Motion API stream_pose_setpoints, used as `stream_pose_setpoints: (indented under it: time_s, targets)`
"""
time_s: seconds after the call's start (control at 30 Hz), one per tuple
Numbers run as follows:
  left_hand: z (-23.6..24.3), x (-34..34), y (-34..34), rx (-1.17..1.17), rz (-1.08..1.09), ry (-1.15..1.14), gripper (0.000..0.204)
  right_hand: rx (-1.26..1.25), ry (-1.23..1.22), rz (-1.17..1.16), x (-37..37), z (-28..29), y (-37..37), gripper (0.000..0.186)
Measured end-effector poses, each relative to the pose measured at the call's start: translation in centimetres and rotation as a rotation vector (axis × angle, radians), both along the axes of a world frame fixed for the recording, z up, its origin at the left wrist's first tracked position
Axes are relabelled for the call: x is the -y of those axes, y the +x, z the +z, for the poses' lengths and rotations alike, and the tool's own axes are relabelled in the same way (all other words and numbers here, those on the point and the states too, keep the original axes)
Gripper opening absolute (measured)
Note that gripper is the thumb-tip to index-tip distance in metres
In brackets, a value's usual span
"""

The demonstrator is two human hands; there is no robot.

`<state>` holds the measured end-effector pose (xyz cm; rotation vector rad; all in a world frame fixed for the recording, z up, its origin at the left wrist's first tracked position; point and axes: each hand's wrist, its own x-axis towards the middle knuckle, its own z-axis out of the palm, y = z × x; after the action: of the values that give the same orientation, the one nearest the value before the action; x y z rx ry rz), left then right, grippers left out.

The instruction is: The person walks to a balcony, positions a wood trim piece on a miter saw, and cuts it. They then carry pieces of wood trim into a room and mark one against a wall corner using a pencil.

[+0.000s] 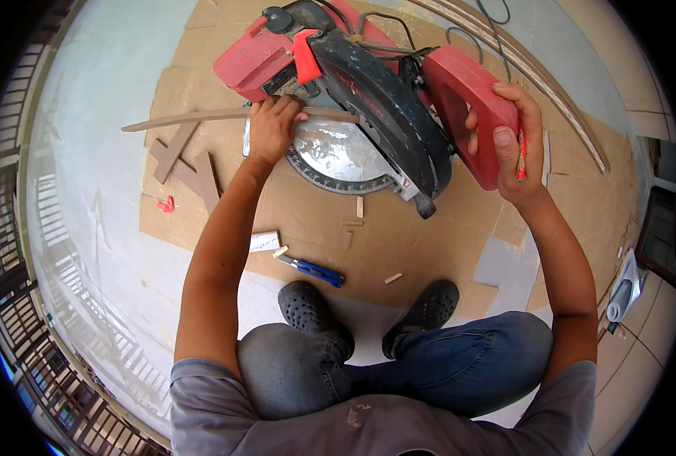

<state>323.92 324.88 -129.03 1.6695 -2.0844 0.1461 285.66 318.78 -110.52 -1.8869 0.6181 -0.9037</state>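
A red and black miter saw (pixel 387 102) sits ahead of me, its silver round base (pixel 338 152) showing below the blade guard. My left hand (pixel 272 129) holds a thin brown wood strip (pixel 182 119) down across the base, against the back of the saw. The strip's right end meets the blade guard; its left end sticks out well past the base. My right hand (pixel 522 148) is wrapped round the saw's red handle (pixel 459 87). A thin red stick, perhaps a pencil (pixel 521 161), is also tucked in that hand. The blade itself is mostly hidden by the guard.
Cardboard (pixel 292 220) covers the floor under the saw. Brown wood offcuts (pixel 177 152) lie at left, near a small red piece (pixel 166 204). A blue utility knife (pixel 315 271) and small wood bits (pixel 393 278) lie before my shoes. Long strips (pixel 535 72) rest at far right.
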Motion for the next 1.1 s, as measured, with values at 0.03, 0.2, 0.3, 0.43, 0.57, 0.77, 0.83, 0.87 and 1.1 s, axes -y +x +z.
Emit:
stream_pose_setpoints:
  time_s: [0.03,0.2,0.3,0.43,0.57,0.77,0.83,0.87,1.1]
  targets:
    - [0.1,-0.1,-0.1,-0.010,0.001,0.002,0.021,0.027,-0.004,0.007,-0.3,-0.6,-0.4,0.045]
    - [0.3,-0.1,-0.3,-0.031,-0.011,-0.076,0.020,0.033,-0.006,-0.007,-1.3,-2.3,-1.5,0.047]
    - [0.0,0.5,-0.6,-0.052,-0.036,-0.094,0.020,0.020,-0.015,-0.028,-0.9,-1.6,-1.3,0.045]
    - [0.8,-0.1,-0.1,0.001,-0.044,-0.011,0.022,-0.089,0.101,-0.022,2.0,4.8,2.9,0.047]
    - [1.8,-2.0,1.6,0.050,-0.043,0.037,0.033,-0.204,0.088,0.024,6.1,12.7,12.8,0.038]
    - [1.2,-1.8,4.3,0.087,-0.088,-0.003,0.056,-0.402,0.012,0.090,13.2,14.7,17.4,0.042]
    - [1.9,-3.1,5.6,0.135,-0.098,-0.027,0.055,-0.463,0.025,0.072,13.3,15.3,18.2,0.042]
    - [2.5,-3.5,5.9,0.142,-0.103,-0.048,0.053,-0.472,0.011,0.071,13.5,15.6,18.4,0.043]
    - [7.6,-8.1,3.4,0.190,-0.190,0.246,0.054,-0.686,-0.608,-0.228,20.1,13.2,22.8,0.048]
